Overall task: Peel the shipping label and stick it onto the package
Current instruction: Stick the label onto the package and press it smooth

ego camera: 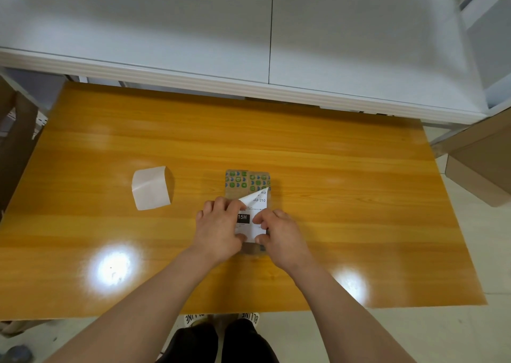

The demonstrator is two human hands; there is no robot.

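Both grips are pinching the shipping label (pixel 259 200): left hand (pixel 218 224), right hand (pixel 282 235). It's lying on the package (pixel 246 179), running lengthwise away from the person. The far corner is curled up nearer the left hand, so it probably needs smoothing.

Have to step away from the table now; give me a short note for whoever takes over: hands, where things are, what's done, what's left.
Left hand holds the shipping label on its left side, right hand on its right edge, fingers curled on it.
The label lies over the package at mid-table; its far corner is lifted, white underside showing.
Done: label peeled; the backing sheet lies to the left on the table.
Left: lay that corner down and smooth the label flat.
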